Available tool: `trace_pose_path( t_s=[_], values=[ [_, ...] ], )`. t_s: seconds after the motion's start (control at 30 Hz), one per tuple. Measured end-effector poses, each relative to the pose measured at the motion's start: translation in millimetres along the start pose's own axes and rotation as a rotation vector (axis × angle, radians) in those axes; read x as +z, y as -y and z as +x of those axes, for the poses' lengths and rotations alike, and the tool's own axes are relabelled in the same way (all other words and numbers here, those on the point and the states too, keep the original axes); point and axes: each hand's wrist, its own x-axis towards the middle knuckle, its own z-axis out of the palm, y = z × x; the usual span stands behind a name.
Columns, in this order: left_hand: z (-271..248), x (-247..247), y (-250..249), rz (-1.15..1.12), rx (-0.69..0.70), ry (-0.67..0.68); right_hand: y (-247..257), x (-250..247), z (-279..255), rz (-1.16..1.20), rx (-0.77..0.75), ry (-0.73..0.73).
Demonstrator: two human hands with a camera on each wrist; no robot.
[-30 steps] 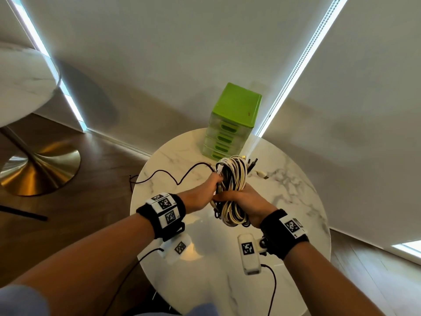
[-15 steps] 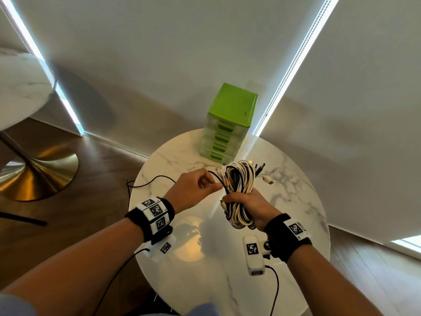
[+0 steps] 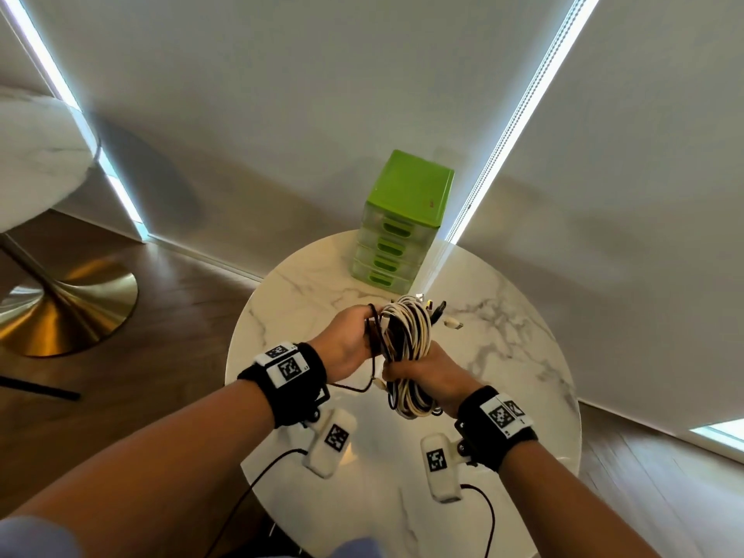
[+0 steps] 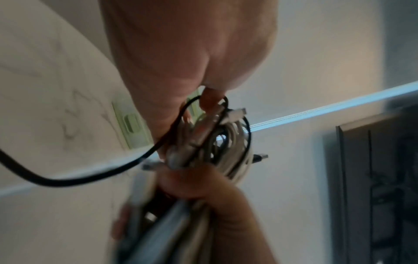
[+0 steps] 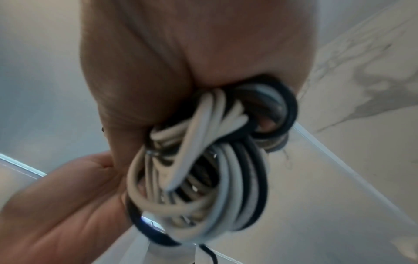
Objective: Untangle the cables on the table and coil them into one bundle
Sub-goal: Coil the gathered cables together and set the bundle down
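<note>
Both hands are up over the round marble tabletop (image 3: 503, 356), working one coil of white and black cables (image 3: 406, 348). The right hand (image 3: 430, 372) is clenched round the middle of the coil, which it holds upright and clear of the tabletop, loops hanging below the fist. The left hand (image 3: 346, 344) touches the coil's upper left side and pinches a loose black cable (image 3: 372, 356) that droops beneath it. Plug ends stick out at the top of the coil. A green drawer unit (image 3: 396, 231) stands at the tabletop's far edge, before pale window blinds (image 3: 322, 94). Wood floor (image 3: 161, 336) surrounds it; a second table with a brass base (image 3: 68, 312) stands left.
</note>
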Motion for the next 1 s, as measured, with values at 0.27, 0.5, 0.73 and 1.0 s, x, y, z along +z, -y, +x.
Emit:
trace_pose_path(
  t_s=[0.27, 0.5, 0.73, 1.0],
  values=[
    [-3, 19, -3, -0.280, -0.003, 0.028, -2, 4, 1, 0.096, -0.061, -0.032],
    [5, 15, -2, -0.234, 0.095, -0.036, -2, -1, 1, 0.320, -0.075, -0.067],
    [2, -23, 36, 0.620, 0.183, 0.091, 15, -21, 9, 0.785, -0.045, -0.183],
    [1, -26, 50, 0.945, 0.175, 0.251, 33, -22, 6, 0.994, -0.018, -0.024]
  ],
)
